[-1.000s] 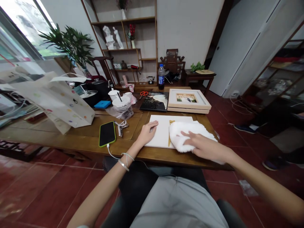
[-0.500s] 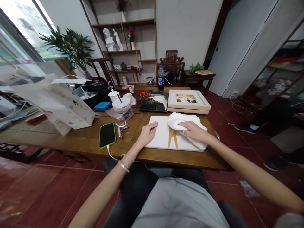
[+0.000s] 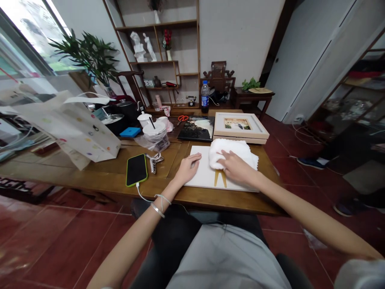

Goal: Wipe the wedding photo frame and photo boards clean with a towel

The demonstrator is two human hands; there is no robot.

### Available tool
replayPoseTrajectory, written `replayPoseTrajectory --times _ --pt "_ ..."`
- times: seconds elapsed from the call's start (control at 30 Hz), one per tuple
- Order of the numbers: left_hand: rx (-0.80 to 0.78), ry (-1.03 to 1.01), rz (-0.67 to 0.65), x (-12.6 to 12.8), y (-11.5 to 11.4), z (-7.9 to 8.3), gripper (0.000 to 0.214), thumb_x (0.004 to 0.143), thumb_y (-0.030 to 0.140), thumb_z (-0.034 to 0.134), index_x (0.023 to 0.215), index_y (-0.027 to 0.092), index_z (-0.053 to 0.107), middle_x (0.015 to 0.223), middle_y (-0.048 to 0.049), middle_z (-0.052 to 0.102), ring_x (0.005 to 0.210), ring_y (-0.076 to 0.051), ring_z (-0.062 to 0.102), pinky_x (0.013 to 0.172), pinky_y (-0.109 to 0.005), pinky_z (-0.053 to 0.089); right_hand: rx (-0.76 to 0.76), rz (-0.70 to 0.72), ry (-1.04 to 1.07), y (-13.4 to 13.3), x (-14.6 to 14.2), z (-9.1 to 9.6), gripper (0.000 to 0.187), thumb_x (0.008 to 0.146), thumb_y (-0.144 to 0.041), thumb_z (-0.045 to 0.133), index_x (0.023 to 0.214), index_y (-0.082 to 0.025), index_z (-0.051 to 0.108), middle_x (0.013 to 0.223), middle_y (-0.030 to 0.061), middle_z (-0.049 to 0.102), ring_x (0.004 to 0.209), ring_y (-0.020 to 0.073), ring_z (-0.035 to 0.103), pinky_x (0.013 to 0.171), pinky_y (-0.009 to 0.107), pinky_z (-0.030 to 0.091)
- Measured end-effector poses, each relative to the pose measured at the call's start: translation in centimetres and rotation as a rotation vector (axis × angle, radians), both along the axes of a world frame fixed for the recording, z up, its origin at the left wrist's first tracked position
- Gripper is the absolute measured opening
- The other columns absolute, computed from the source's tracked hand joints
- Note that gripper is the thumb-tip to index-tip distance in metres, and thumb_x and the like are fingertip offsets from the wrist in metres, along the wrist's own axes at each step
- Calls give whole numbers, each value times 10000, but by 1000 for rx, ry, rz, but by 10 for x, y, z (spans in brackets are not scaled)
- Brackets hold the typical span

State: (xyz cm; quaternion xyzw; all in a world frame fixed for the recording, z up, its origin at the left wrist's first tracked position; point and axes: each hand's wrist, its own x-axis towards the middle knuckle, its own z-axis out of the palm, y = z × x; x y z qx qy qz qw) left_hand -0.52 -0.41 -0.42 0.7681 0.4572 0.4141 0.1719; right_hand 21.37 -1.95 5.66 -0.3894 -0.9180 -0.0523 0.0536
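A white board lies flat on the wooden table in front of me. Two gold, leg-like strips show on its face; their upper part is hidden under a white towel. My right hand grips the folded towel and presses it onto the board, fingers over the cloth. Along the board's left edge rests my left hand, fingers stretched out on the surface and holding nothing.
A picture frame and a dark glossy panel lie behind the board. Left are a phone on a cable, a silver metal tool, a bagged cup and a paper bag. A bottle stands behind.
My right hand has slid the towel a little left, and the towel now covers more of the gold shape. The fingers lie flatter over the cloth. My left hand stays in place.
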Motion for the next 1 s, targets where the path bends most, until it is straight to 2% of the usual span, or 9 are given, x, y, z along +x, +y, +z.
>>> replayPoseTrajectory --times 0.07,0.13,0.27,0.37,0.5,0.63,0.7,0.87,1.0 --pt "1 4 1 0 0 0 302 822 142 462 1050 115 657 1148 -107 639 1129 -192 562 1015 -348 409 3 40 -33 -25 -1 -1 436 695 -30 430 1093 -101 592 1358 201 413 1286 327 309 1017 496 237" --pt "2 11 5 1 -1 1 303 820 139 463 1050 107 658 1146 -113 639 1127 -193 563 1015 -347 409 -29 88 -60 -51 -1 0 424 700 -35 442 1086 -104 603 1387 196 378 1311 332 262 1037 517 204" --pt "10 24 9 1 -2 1 302 814 129 465 1043 112 662 1144 -110 640 1124 -194 565 1015 -354 410 -124 198 -57 -87 2 11 399 686 -39 452 1034 -130 624 1393 158 388 1321 302 254 1060 489 197" --pt "16 24 7 0 -1 1 301 813 126 466 1040 121 664 1142 -104 642 1122 -194 567 1013 -360 412 -180 174 7 -93 5 17 417 662 -37 443 1019 -159 620 1381 132 413 1293 274 318 1040 444 253" --pt "9 16 -1 0 -1 0 306 819 134 459 1050 121 659 1149 -102 639 1132 -193 559 1015 -360 410 -222 63 108 -69 7 18 423 676 -61 415 1039 -176 601 1266 141 512 1074 262 516 885 388 389" --pt "8 5 0 -1 0 -1 306 821 143 457 1052 132 657 1153 -92 638 1137 -191 555 1019 -359 406 -254 22 223 -20 6 14 386 690 -75 382 993 -159 607 939 91 640 882 237 553 784 337 393" --pt "7 4 0 -1 1 -1 304 820 146 460 1050 139 658 1153 -85 639 1137 -189 555 1021 -357 404 -284 18 287 5 4 14 351 690 -81 372 937 -149 612 911 75 650 836 224 556 756 311 390" --pt "-1 10 -2 -1 0 0 304 819 149 463 1050 123 658 1154 -100 636 1131 -191 560 1022 -343 401 -212 -26 222 46 -6 10 371 727 -84 361 1009 -141 595 1067 88 637 944 236 557 812 326 386" --pt "-3 5 -5 -1 0 -1 305 821 153 462 1055 116 655 1158 -108 633 1135 -194 556 1023 -344 401 -155 -49 148 47 -15 1 403 716 -53 401 1061 -125 598 1184 147 576 1175 300 425 961 469 272"
